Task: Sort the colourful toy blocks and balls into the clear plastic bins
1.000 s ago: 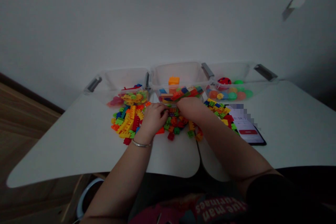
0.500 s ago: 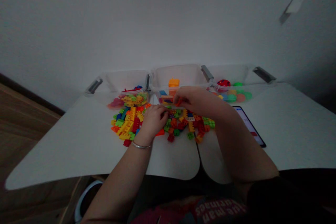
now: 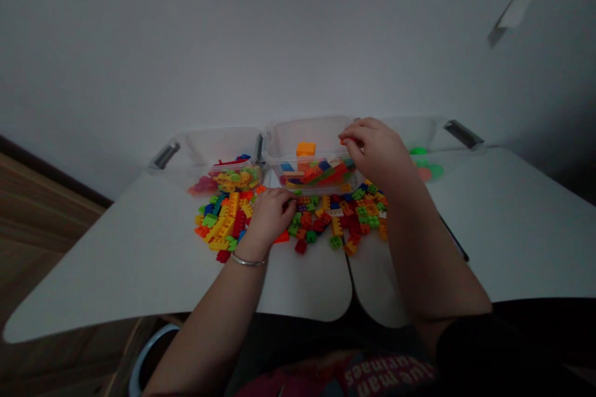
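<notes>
A loose pile of coloured toy building bricks (image 3: 226, 225) spreads over the white table. My left hand (image 3: 272, 214) lies on the middle of the pile, palm down, fingers resting over bricks with the thumb apart; nothing shows in its grasp. My right hand (image 3: 375, 146) is raised over the right end of the middle clear box (image 3: 307, 127). Its thumb and fingers pinch a small orange brick (image 3: 343, 141), mostly hidden by the fingertips. Inside that box lie bricks of several colours, with an orange block (image 3: 305, 149) at the back.
A left clear box (image 3: 218, 136) holds yellow and red pieces. Green and orange balls (image 3: 434, 171) show in the right clear box (image 3: 414, 130), partly behind my right hand. My right forearm mostly covers a phone (image 3: 454, 239). A gap (image 3: 351, 282) splits the table's front.
My right hand has lifted from the front of the middle box, moving up and right with the orange brick. More bricks in that box now show. My left hand has stayed in place.
</notes>
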A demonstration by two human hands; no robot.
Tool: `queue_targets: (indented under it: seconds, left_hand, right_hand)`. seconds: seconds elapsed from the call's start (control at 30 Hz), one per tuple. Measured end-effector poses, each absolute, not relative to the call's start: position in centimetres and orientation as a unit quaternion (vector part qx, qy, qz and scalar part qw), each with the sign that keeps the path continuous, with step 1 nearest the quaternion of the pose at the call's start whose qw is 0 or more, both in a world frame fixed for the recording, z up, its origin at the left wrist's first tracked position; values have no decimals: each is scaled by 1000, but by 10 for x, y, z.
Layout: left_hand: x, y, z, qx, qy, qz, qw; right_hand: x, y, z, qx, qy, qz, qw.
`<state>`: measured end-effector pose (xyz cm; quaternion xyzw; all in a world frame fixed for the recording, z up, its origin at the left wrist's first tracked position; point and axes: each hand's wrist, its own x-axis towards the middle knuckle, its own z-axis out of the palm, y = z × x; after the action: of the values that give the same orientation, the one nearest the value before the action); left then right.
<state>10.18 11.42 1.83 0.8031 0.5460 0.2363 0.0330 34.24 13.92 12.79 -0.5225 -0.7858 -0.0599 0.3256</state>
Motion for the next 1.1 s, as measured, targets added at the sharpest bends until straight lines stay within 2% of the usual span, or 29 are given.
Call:
queue_targets:
  seconds: [0.23,0.33,0.63,0.83,0.9,0.97,1.1]
  left_hand:
    - [101,114,18,800,550,234,38]
    - [102,114,18,800,552,233,38]
    - [102,115,17,802,553,225,26]
    - [102,114,19,800,553,230,33]
    - [102,113,19,800,554,229,36]
    - [102,114,19,798,557,229,34]
    - [102,114,19,798,555,231,35]
  right_hand:
    - [336,141,123,-554,-811,-98,158]
    - [336,141,123,-554,-817,-114,117]
    - [340,142,121,-545,-824,-105,115]
    - [335,120,140,-505,-831,-86,214]
    - [331,111,145,-477,-851,-43,215]
    - [324,106,146,-447,-878,15,167]
    - [310,104,134,-417,-904,91,10]
